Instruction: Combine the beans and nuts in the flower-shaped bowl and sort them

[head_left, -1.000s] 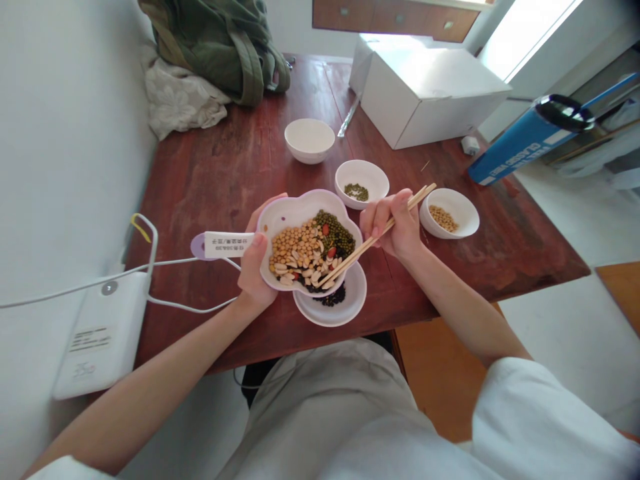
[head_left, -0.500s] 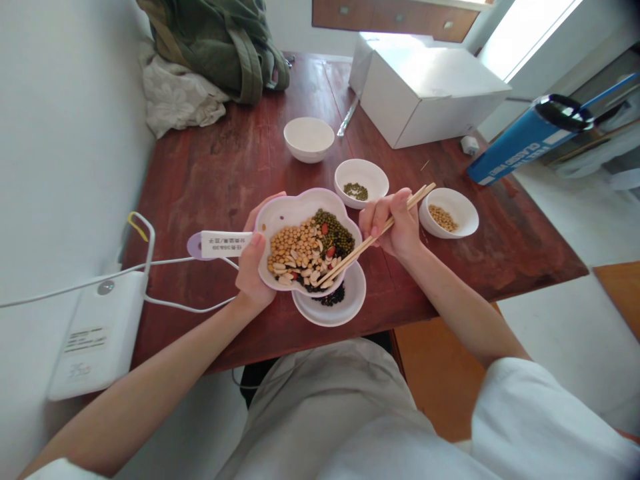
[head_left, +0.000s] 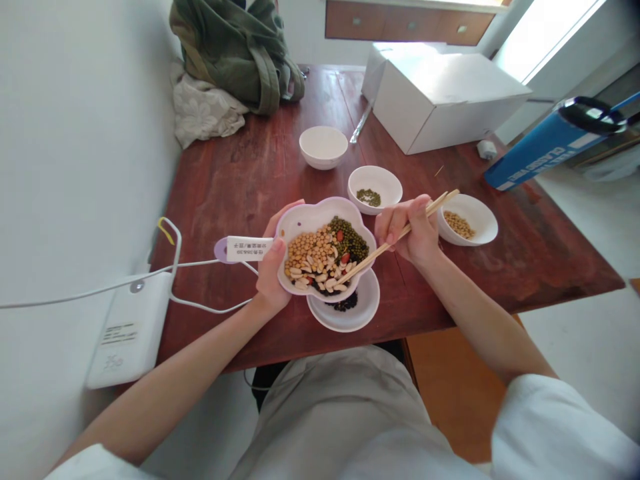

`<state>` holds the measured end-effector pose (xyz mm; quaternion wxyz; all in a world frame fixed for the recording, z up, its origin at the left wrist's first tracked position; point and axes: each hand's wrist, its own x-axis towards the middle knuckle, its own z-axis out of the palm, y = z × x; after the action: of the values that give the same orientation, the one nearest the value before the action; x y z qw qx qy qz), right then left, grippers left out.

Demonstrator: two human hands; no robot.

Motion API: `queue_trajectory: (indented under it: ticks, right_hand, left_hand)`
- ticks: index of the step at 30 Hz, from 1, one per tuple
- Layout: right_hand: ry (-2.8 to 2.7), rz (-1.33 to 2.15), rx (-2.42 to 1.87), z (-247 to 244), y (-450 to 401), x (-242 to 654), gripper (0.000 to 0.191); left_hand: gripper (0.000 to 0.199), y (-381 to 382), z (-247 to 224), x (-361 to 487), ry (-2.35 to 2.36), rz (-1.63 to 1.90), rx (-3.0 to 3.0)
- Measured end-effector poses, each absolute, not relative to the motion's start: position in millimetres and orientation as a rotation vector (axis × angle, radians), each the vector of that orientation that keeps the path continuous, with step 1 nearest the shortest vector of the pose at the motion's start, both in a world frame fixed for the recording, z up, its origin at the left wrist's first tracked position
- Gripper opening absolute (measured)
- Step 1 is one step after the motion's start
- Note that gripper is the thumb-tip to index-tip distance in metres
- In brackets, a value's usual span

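My left hand [head_left: 274,270] is closed on the rim of a flower-shaped bowl [head_left: 300,217] with a labelled handle. Yellow beans, green beans, peanuts, red pieces and black beans lie in it. Between the fingers of my right hand [head_left: 410,230] are wooden chopsticks [head_left: 383,249], their tips among the peanuts and black beans. Partly beneath the flower-shaped bowl is a white bowl [head_left: 367,310] with black beans. Behind it a second bowl [head_left: 390,185] holds green beans, and one at the right [head_left: 485,223] holds yellow beans.
A white bowl [head_left: 323,148] stands farther back. Behind are a white box [head_left: 450,100] and a green bag [head_left: 230,53]; a blue bottle [head_left: 550,147] stands at the right. A white power bank [head_left: 133,333] and cable lie at the left edge.
The whole view has shifted, so everything appears farther right and slightly lower. Both hands keep their holds, and the chopstick tips remain in the flower-shaped bowl.
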<state>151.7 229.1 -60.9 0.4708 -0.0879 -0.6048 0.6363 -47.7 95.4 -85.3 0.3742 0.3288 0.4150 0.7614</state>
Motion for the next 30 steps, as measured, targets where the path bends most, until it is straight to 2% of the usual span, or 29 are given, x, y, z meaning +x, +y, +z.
queue_trajectory:
  ticks: [4, 14, 21, 30]
  right_hand:
    - [-1.517, 1.5, -0.169, -60, 231, 154, 0.075]
    - [-1.544, 1.309, -0.061, -52, 226, 161, 0.067]
    - [-1.587, 1.145, -0.122, -46, 221, 166, 0.06]
    - [-1.724, 1.156, 0.0, -40, 220, 169, 0.056]
  left_hand:
    - [0.04, 94, -84, -47, 0.954, 1.973, 0.952]
    - [0.041, 96, -91, -48, 1.018, 1.985, 0.867]
    - [0.041, 97, -93, -50, 0.997, 1.954, 0.9]
    - [0.037, 98, -87, -47, 0.979, 1.977, 0.926]
